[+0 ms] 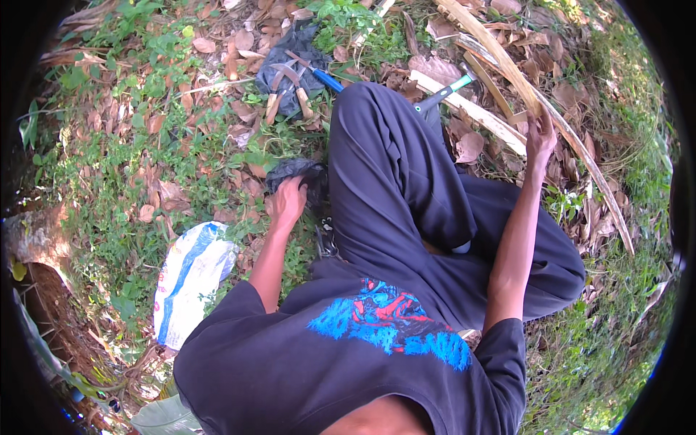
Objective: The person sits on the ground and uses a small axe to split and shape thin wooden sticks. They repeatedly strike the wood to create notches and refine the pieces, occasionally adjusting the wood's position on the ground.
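My left hand (pixel 289 199) rests at a crumpled black plastic bag (pixel 313 174) on the ground beside my bent knee. Its fingertips are hidden against the plastic. Out on the right, my right hand (pixel 541 135) has its fingers closed on a long, curved wooden strip (pixel 507 67) lying across the leaves. Several hand tools lie ahead of the left hand on a dark plastic sheet (pixel 313 54): curved blades with wooden handles (pixel 303 104) and a tool with a blue handle (pixel 326 79). Beyond my knee is a hammer-like tool (pixel 447 92) with a black and green handle.
A white sack (pixel 192 279) with a blue stripe lies to the left. Small metal pieces (pixel 326 241) sit by my hip. Pale split wood (pixel 482 118) lies between knee and right hand. Dry leaves and low green plants cover the ground; a log (pixel 40 235) is at far left.
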Available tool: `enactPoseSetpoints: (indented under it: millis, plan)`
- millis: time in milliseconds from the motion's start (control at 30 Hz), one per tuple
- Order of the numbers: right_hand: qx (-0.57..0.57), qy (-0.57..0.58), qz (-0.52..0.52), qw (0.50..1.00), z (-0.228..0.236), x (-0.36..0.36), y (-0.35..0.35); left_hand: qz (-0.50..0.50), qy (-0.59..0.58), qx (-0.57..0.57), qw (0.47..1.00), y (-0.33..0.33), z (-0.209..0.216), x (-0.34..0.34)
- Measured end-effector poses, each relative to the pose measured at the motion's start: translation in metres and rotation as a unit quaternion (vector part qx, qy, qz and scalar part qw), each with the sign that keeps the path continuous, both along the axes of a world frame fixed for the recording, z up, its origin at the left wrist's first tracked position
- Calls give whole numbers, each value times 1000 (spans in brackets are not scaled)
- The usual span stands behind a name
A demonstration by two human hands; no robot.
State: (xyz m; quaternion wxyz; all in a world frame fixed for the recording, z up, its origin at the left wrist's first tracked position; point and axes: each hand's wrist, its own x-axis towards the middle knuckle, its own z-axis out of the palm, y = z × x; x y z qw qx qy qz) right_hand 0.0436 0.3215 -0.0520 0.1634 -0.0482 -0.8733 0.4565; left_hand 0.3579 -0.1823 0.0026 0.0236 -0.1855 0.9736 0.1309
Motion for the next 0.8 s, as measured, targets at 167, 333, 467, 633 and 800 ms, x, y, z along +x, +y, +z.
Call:
enactPoseSetpoints:
  millis: [167,333,467,633,800]
  plan:
    - [-64,32,8,997,-9,-1,3,-2,-123,2,992,-7,-21,6]
    - [-123,24,16,992,0,3,-7,10,-87,22,996,-14,-50,16]
    - [-70,9,-4,997,-3,0,2,-24,-150,-11,988,-6,-41,9]
    - [-108,-20,-4,994,12,4,-10,-32,-121,-37,991,-15,-50,17]
    - [-110,0,-8,994,21,7,-13,-15,-133,10,991,-12,-18,1]
